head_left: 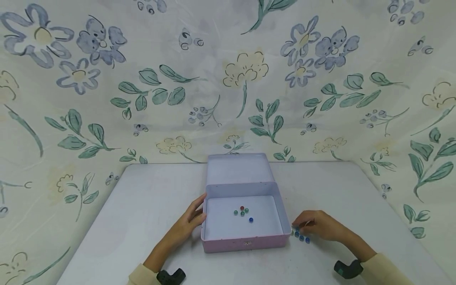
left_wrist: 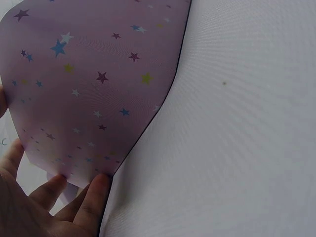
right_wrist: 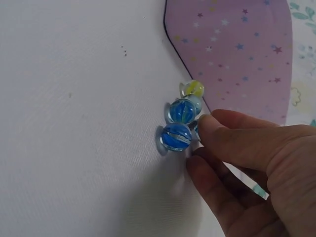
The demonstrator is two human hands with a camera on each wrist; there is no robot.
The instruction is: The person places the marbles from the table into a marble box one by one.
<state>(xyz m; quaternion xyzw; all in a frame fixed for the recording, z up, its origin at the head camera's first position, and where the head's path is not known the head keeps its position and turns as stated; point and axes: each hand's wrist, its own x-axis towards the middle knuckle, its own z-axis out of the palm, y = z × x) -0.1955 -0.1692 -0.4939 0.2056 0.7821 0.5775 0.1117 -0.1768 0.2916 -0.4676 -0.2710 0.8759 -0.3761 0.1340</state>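
Note:
A pink tin box [head_left: 246, 244] with a star pattern stands with its lid [head_left: 238, 169] raised. Inside lie a red marble [head_left: 242, 208], a blue marble [head_left: 251, 219] and several green ones. My left hand [head_left: 186, 225] rests its extended fingers against the box's left side; in the left wrist view the fingertips touch the starry wall [left_wrist: 89, 94]. Right of the box, my right hand [head_left: 322, 225] pinches a blue marble, mostly hidden by the thumb [right_wrist: 222, 138]. Beside it on the table are two blue marbles [right_wrist: 176, 137], a pale blue one [right_wrist: 194, 103] and a yellow one [right_wrist: 194, 88].
The white table [head_left: 160, 190] reaches back to a floral cloth [head_left: 213, 99] hanging behind and around it. The box's front right corner stands close to the loose marbles. Dark wrist devices [head_left: 348, 270] sit near both sleeves.

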